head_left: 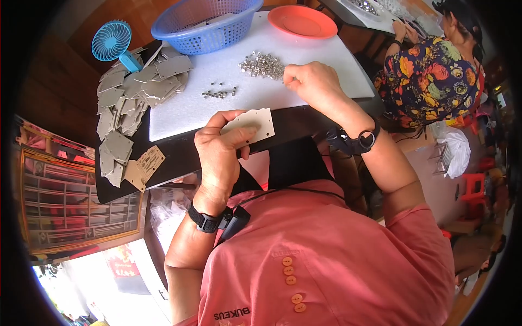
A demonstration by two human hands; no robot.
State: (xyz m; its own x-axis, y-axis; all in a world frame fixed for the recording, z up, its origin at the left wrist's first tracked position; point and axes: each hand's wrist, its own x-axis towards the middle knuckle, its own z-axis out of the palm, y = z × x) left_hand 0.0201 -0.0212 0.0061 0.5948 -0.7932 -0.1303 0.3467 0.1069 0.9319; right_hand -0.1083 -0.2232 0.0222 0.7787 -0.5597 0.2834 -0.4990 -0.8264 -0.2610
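Observation:
My left hand point(215, 149) grips a thin beige plate point(261, 124) with small holes and a notched far edge, thumb on top and fingers beneath. It is held over the near edge of the table. Farther right, my right hand point(315, 82) is closed with the fingertips curled together beside a heap of small shiny metal pieces point(260, 65). Whatever it pinches, if anything, is hidden. Several more small metal pieces point(219, 93) lie scattered on the white mat point(179, 111), between the heap and the left-hand stack.
Many similar beige plates point(126, 98) are piled at the left, with a small blue fan point(111, 41) among them. One brownish plate point(145, 165) lies at the near left corner. Behind stand a blue perforated basket point(204, 35) and an orange-red plate point(302, 22). A person in a floral top point(429, 81) sits at right.

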